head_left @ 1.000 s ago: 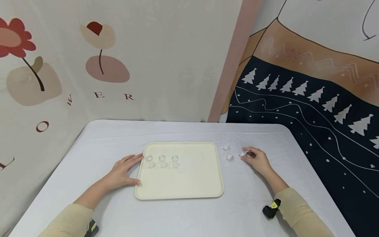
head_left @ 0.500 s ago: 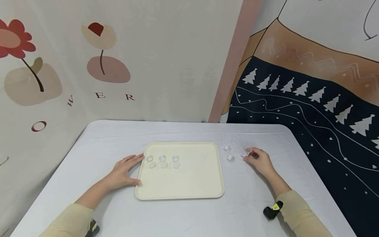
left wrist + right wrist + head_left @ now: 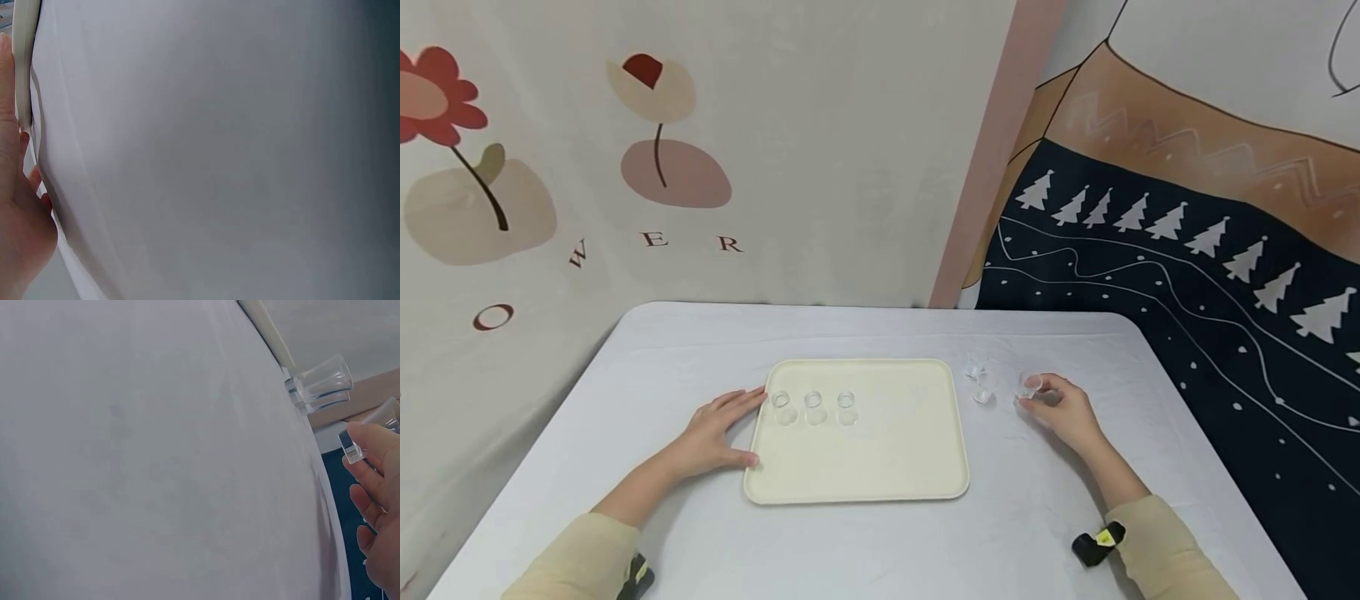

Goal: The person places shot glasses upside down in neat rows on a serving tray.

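Note:
My left hand (image 3: 711, 437) rests at the left edge of a cream tray (image 3: 865, 467), fingers extended and thumb spread along its side. On the tray, three small clear glasses stand in a row: a left glass (image 3: 781, 402), a middle glass (image 3: 813, 402) and a right glass (image 3: 847, 402). Right of the tray, my right hand (image 3: 1063, 412) pinches a clear shot glass (image 3: 1028, 384) between thumb and fingers. In the right wrist view this shot glass (image 3: 353, 447) shows its thick base at the thumb tip, close over the cloth.
Two more clear glasses stand close together between the tray and my right hand, a rear glass (image 3: 975, 365) and a front glass (image 3: 984, 388). A white cloth (image 3: 880, 550) covers the table. Printed fabric (image 3: 820, 167) hangs behind its far edge.
My right hand has shifted slightly right with the shot glass, away from the two glasses beside the tray. My left hand stays at the tray's edge.

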Tool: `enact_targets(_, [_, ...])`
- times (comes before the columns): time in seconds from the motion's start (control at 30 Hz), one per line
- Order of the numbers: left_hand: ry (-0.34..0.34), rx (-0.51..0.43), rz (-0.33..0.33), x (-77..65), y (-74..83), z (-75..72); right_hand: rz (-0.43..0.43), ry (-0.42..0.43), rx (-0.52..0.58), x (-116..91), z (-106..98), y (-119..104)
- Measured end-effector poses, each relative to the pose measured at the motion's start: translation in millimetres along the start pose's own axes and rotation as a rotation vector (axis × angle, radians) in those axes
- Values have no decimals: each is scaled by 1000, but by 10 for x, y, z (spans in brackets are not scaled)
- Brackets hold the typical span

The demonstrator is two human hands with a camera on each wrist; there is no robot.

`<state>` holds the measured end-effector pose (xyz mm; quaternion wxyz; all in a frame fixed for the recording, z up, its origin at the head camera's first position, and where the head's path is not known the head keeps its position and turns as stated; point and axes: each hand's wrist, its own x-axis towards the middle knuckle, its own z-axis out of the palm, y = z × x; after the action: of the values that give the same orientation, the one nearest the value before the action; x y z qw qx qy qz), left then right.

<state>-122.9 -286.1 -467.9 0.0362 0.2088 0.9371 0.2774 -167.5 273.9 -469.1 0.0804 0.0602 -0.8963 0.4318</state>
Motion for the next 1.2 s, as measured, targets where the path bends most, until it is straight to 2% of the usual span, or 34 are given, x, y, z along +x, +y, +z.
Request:
enact_targets(0.27, [6,7,3,4,0,7,-29,-26,70,-54,21,-131])
enact_targets(0.57, [6,10,6,10,-18,6,-68,-29,59,-110,33,-362])
enact_targets(0.77, [35,2,28,6,-43,27,-93,-40,51,-150,31,-537])
enact_targets(1.2, [6,4,12,-5,-14,10,-244,-41,64,-141,78,-705])
